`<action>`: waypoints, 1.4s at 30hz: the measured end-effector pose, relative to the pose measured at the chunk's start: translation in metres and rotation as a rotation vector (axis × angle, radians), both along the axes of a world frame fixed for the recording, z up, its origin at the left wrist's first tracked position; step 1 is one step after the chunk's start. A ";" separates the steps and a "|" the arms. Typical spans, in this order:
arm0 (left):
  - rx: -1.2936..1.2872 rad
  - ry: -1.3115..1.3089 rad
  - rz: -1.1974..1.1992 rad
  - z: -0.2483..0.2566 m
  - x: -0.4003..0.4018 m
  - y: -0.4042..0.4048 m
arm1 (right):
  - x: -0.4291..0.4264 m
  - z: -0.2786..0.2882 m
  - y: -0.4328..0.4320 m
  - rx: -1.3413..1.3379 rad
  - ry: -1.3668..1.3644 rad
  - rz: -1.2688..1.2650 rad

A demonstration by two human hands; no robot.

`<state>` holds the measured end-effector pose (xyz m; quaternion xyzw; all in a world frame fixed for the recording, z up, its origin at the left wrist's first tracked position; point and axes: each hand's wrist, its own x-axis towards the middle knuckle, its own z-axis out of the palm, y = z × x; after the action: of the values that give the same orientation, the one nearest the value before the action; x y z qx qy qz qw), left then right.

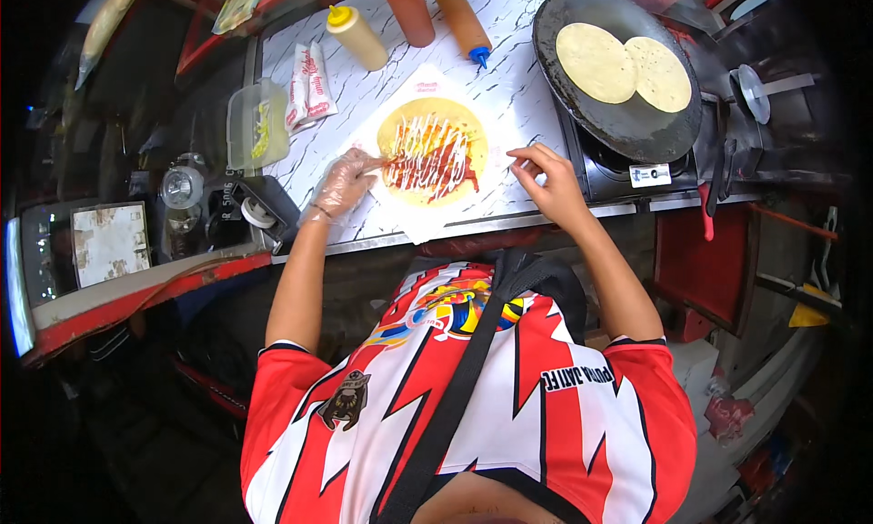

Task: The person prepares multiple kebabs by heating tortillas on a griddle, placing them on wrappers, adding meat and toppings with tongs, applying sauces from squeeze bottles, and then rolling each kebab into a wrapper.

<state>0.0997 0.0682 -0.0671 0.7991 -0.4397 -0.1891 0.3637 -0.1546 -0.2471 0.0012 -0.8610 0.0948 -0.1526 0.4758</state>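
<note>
A round flatbread [431,200] lies on a sheet of white printed paper [421,227] before me. Its filling [433,156] is covered with stripes of white and red sauce. My left hand [346,182], in a clear plastic glove, reaches the filling's left edge with its fingertips; whether they pinch something is hard to make out. To the right of the flatbread, my bare right hand [548,180] hovers by the paper's right corner, fingers apart and holding nothing. Two more flatbreads [595,63] [657,74] overlap on a dark round griddle [607,132].
Behind the paper are a yellow-capped squeeze bottle [357,38], a red one [410,16] and an orange-brown one [465,26]. Printed paper packets [310,84] and a plastic tub of shredded vegetable [239,125] stand left. A red handle [706,210] juts past the counter's edge beside the stove [603,176].
</note>
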 end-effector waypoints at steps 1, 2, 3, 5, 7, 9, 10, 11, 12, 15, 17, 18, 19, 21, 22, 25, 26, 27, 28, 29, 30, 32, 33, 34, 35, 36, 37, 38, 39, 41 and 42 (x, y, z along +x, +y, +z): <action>-0.003 0.002 -0.002 -0.002 -0.001 0.001 | 0.008 0.001 0.001 -0.039 0.006 0.039; -0.018 -0.046 0.019 -0.005 -0.002 0.000 | 0.020 0.000 0.002 -0.043 0.010 0.037; -0.035 -0.093 0.035 -0.008 -0.003 -0.002 | 0.035 -0.001 0.003 -0.060 0.027 0.047; -0.063 -0.116 0.059 -0.013 -0.005 -0.009 | 0.068 -0.007 0.001 -0.087 0.052 0.050; -0.093 -0.138 0.086 -0.022 -0.005 -0.014 | 0.104 -0.022 -0.003 -0.243 0.010 0.060; 0.054 -0.131 0.288 -0.037 -0.003 -0.018 | 0.138 -0.037 -0.005 -0.355 0.054 0.004; 0.047 -0.126 0.286 -0.035 -0.004 -0.022 | 0.153 -0.046 -0.006 -0.457 0.095 -0.059; 0.095 -0.101 0.319 -0.028 -0.006 -0.028 | 0.167 -0.058 -0.007 -0.464 0.100 -0.064; 0.143 -0.078 0.354 -0.023 -0.006 -0.033 | 0.181 -0.070 -0.007 -0.464 0.229 -0.161; -0.084 -0.317 0.252 -0.019 -0.009 -0.033 | 0.215 -0.074 0.000 -0.424 0.484 -0.272; -0.033 -0.620 0.025 -0.034 0.002 -0.024 | 0.229 -0.067 -0.002 -0.386 0.609 -0.292; -0.080 -0.667 -0.152 -0.035 0.002 -0.019 | 0.233 -0.065 -0.007 -0.308 0.679 -0.218; -0.126 -0.716 -0.320 -0.033 0.004 -0.014 | 0.237 -0.062 -0.010 -0.234 0.740 -0.137; -0.122 -0.767 -0.360 -0.058 0.007 -0.008 | 0.231 -0.064 -0.016 -0.207 0.679 -0.075; -0.112 -0.732 -0.432 -0.047 0.003 -0.006 | 0.227 -0.064 -0.019 -0.174 0.619 -0.007; -0.135 -0.693 -0.474 -0.021 -0.003 -0.018 | 0.214 -0.054 -0.017 -0.146 0.485 0.039; -0.141 -0.725 -0.497 -0.013 -0.002 -0.024 | 0.210 -0.051 -0.014 -0.147 0.482 0.037; -0.147 -0.759 -0.518 -0.008 -0.001 -0.030 | 0.208 -0.047 -0.012 -0.133 0.435 0.068; -0.149 -0.763 -0.518 -0.007 0.000 -0.036 | 0.205 -0.043 -0.009 -0.119 0.387 0.098; -0.075 -0.799 -0.533 -0.005 0.001 -0.042 | 0.202 -0.041 -0.005 -0.122 0.383 0.097; -0.010 -0.840 -0.558 -0.003 0.004 -0.051 | 0.197 -0.036 -0.003 -0.127 0.359 0.096; 0.064 -0.777 -0.547 0.006 0.013 -0.064 | 0.190 -0.024 0.002 -0.136 0.383 0.119; 0.149 -0.700 -0.522 0.009 0.015 -0.067 | 0.186 -0.019 0.008 -0.135 0.379 0.113; 0.107 -0.721 -0.382 0.013 0.012 -0.068 | 0.180 -0.015 0.014 -0.113 0.358 0.132; 0.108 -0.722 -0.387 0.017 0.009 -0.069 | 0.174 -0.012 0.020 -0.089 0.338 0.151; -0.037 -0.756 -0.279 0.027 0.004 -0.073 | 0.167 -0.002 0.025 -0.078 0.396 0.182; -0.180 -0.788 -0.167 0.033 0.002 -0.076 | 0.162 -0.004 0.029 -0.107 0.355 0.205; -0.225 -0.812 -0.125 0.029 0.001 -0.080 | 0.157 -0.005 0.031 -0.102 0.348 0.201; -0.220 -0.806 -0.133 0.028 0.001 -0.080 | 0.150 -0.007 0.035 -0.091 0.348 0.199; -0.127 -0.836 -0.341 0.027 0.007 -0.079 | 0.138 -0.012 0.038 -0.094 0.263 0.121; -0.115 -0.821 -0.347 0.027 0.010 -0.081 | 0.130 -0.015 0.043 -0.104 0.179 0.049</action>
<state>0.1100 -0.0127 -0.0405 0.7007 -0.6851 0.1103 0.1659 -0.0248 -0.2043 -0.0135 -0.8968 0.1078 -0.0682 0.4235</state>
